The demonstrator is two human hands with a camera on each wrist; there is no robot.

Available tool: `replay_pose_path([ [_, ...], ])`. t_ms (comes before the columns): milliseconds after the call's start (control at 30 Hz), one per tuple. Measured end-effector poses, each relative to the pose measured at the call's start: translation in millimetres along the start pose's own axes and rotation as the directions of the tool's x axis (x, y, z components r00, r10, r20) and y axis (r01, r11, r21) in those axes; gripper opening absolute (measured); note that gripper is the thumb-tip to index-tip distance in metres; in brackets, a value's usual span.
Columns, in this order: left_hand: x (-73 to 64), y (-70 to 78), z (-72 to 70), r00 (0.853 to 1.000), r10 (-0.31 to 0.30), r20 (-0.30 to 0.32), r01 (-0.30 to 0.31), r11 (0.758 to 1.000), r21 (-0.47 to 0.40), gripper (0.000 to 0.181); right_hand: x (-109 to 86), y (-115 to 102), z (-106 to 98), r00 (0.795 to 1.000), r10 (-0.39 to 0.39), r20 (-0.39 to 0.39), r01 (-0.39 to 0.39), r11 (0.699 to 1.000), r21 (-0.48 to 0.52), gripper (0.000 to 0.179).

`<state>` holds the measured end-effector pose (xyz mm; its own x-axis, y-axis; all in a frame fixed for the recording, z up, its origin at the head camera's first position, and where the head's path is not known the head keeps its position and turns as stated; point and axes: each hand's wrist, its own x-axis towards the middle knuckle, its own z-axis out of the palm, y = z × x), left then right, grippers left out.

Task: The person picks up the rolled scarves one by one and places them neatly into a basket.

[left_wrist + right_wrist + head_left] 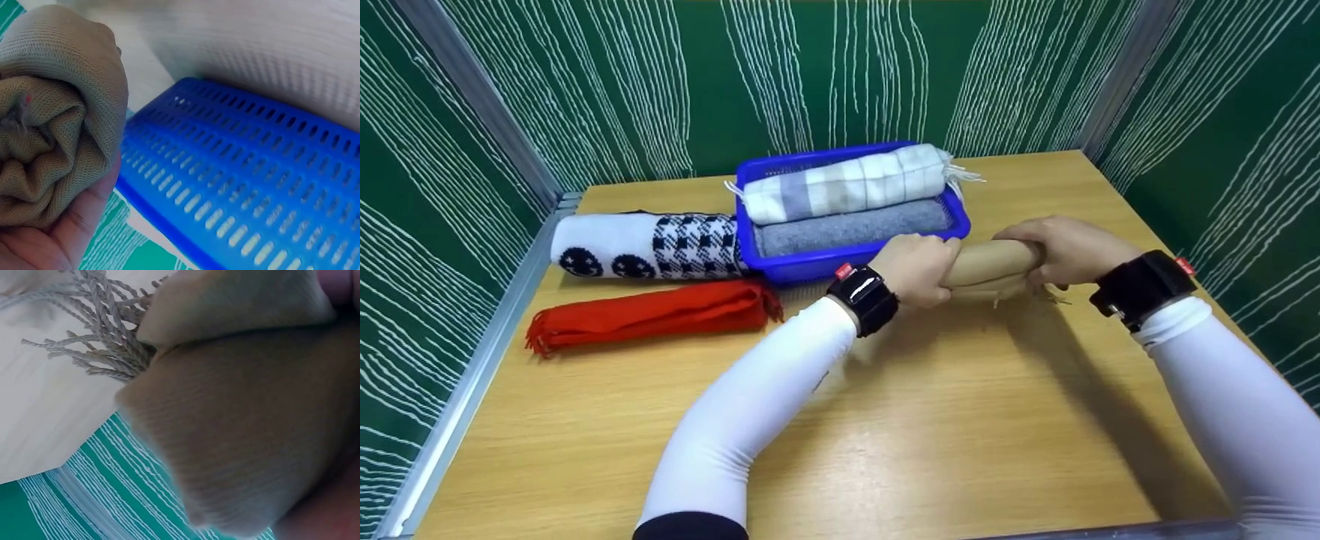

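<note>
A tan rolled scarf [994, 264] is held between both hands at the right of the basket. My left hand [915, 270] grips its left end, close by the basket's front right corner. My right hand [1069, 249] grips the other end, thumb and fingers curled round it. In the left wrist view the rolled-up end of the scarf [56, 124] faces the camera, with the basket's slotted side [247, 180] beside it. Twisted fringe [112, 343] hangs from the scarf in the right wrist view.
The blue basket [810, 264] holds a white plaid rolled scarf [847, 186] and a grey roll [855, 227]. Left of it lie a black-and-white patterned roll [645, 246] and a red fringed scarf [652, 319]. Green, white-streaked panels [840, 75] enclose the wooden table [922, 427].
</note>
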<state>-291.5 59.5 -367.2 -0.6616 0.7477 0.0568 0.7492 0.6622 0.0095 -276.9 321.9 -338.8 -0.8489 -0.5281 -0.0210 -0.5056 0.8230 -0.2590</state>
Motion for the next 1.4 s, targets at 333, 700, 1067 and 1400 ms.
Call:
replay_pose_path([
  [333,-11.4,-14.6,-9.9,1.000,-0.016,0.002,0.016,0.998,-0.064,0.049,10.4,-12,-6,1.000,-0.001,-0.007,0.001,1.000,-0.016,0.068],
  [700,-18.4,-28.6,-18.1,1.000,-0.015,-0.017,0.014,0.996,-0.084,0.047,18.3,-21,-10,1.000,-0.013,-0.015,0.013,1.000,-0.007,0.070],
  [1067,-29.7,-43.3,-25.6,0.998,-0.055,-0.012,0.053,0.993,-0.103,0.049,29.6,-32,-14,0.996,-0.073,-0.048,0.072,0.997,-0.020,0.070],
  [1400,-37.6,-52.6,-32.7,0.998,-0.063,-0.010,0.062,0.993,-0.102,0.051,37.7,-40,-15,0.993,-0.097,-0.062,0.096,0.995,-0.020,0.065],
])
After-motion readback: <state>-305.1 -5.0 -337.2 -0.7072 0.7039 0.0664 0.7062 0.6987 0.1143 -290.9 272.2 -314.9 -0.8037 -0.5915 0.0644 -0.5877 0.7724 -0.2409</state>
